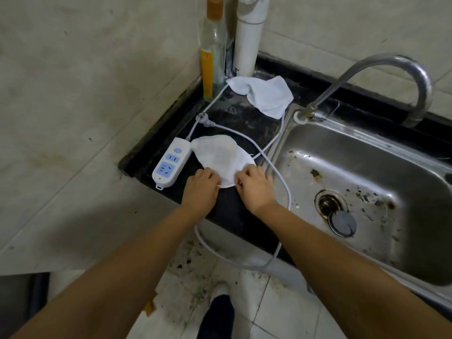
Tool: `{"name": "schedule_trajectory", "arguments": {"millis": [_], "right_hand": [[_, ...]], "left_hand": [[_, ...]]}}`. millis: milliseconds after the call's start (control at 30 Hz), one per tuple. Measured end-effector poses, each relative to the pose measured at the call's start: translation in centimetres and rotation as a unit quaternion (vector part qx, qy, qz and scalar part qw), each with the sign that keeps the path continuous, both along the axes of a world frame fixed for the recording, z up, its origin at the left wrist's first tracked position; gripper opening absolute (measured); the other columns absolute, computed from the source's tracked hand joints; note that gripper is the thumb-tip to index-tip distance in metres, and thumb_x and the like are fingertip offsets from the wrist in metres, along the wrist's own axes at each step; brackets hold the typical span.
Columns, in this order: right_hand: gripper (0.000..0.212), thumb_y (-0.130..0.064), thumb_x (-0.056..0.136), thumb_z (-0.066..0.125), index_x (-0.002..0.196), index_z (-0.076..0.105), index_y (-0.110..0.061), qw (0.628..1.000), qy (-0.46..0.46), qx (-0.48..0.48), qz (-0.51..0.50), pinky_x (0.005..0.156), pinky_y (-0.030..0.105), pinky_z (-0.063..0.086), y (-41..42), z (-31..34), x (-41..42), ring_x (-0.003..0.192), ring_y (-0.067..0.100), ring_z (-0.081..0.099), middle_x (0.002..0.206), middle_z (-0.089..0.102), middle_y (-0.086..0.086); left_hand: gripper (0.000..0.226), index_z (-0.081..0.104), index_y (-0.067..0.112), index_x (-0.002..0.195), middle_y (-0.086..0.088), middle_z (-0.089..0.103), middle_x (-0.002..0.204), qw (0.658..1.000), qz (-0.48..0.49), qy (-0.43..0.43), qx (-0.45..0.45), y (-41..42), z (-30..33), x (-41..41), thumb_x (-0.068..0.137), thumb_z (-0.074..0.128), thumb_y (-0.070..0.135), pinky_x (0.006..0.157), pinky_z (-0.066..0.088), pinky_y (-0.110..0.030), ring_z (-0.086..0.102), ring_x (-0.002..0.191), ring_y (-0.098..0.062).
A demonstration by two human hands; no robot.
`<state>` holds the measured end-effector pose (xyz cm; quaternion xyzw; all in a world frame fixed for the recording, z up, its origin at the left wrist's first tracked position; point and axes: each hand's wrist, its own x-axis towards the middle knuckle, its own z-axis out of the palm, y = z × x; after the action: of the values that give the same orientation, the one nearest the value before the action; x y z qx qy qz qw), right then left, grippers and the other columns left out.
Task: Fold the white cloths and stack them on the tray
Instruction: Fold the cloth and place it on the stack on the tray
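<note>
Lying on the dark worktop [247, 123] just beside a white power strip [171, 165], the near white cloth [220, 157] is a thin, gauzy piece folded into a rounded, roughly fan-like shape, with a faint yellowish stain across its middle and a narrow hem showing along its near edge. Its far left tip touches the strip's upper end. Both hands work that near edge: the left hand [201, 185] pinches the cloth's near left corner with curled fingers, and the right hand [254, 185] grips the near right corner the same way, knuckles up.

A second white cloth [264, 94] lies crumpled and unfolded farther back on the worktop, near the wall corner, one corner drooping toward the sink [367, 167]. The strip's white cable [278, 172] loops across the worktop, passes under the second cloth's edge and hangs over the front.

A clear bottle [211, 50] with a yellow label stands in the corner beside a white pipe [248, 37]. The stainless sink is stained, with a curved tap [381, 77] above it.
</note>
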<state>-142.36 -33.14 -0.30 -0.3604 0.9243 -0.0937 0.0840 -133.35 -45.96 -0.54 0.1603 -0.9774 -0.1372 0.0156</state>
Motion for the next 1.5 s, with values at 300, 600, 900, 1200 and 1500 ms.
{"name": "schedule_trajectory", "arguments": {"millis": [300,600,900,1200,1500], "right_hand": [[0.010,-0.018,0.099,0.042,0.092,0.049,-0.016,0.920,-0.188,-0.324,-0.117,0.065,0.024,0.042,3.4,8.8,-0.8,0.069,0.010,0.053,0.076,0.055,-0.005],[0.021,-0.016,0.098,0.049,0.091,0.066,-0.025,0.803,-0.277,-0.491,-0.191,0.074,0.020,0.043,20.6,18.4,-1.5,0.076,0.002,0.056,0.085,0.063,-0.011],[0.041,-0.022,0.082,0.069,0.114,0.047,-0.032,0.954,-0.193,-0.168,-0.158,0.077,0.025,0.046,44.4,21.5,2.0,0.087,0.008,0.053,0.098,0.052,-0.012],[0.018,-0.012,0.086,0.051,0.102,0.059,-0.017,0.936,-0.151,-0.199,-0.247,0.072,0.025,0.045,65.7,22.4,2.9,0.083,0.011,0.056,0.099,0.061,0.001],[0.016,-0.019,0.096,0.052,0.098,0.068,-0.018,0.777,-0.037,-0.449,-0.440,0.077,0.027,0.046,75.3,21.4,-1.6,0.087,0.012,0.058,0.093,0.066,-0.002]], "left_hand": [[0.006,0.049,0.015,0.091,0.004,0.052,0.078,0.927,0.040,0.190,0.321,2.6,8.9,-2.9,0.096,0.046,0.013,0.063,0.039,-0.017,0.049,0.069,-0.005],[0.017,0.064,0.020,0.073,0.009,0.059,0.069,0.878,-0.116,0.088,0.457,13.7,16.9,-7.0,0.089,0.062,0.019,0.061,0.039,-0.006,0.052,0.060,0.009],[0.022,0.070,0.021,0.071,0.006,0.062,0.067,0.876,-0.225,-0.068,0.421,34.3,18.7,-10.0,0.087,0.063,0.035,0.062,0.042,-0.021,0.054,0.065,-0.006],[0.013,0.070,0.012,0.084,0.015,0.063,0.055,0.842,-0.323,-0.217,0.374,52.5,19.3,-12.6,0.090,0.060,0.019,0.047,0.039,-0.009,0.052,0.046,0.004],[0.016,0.067,0.015,0.081,-0.006,0.064,0.082,0.845,-0.193,0.010,0.498,62.7,17.8,-16.9,0.090,0.059,0.025,0.083,0.049,-0.038,0.058,0.082,-0.020]]}}
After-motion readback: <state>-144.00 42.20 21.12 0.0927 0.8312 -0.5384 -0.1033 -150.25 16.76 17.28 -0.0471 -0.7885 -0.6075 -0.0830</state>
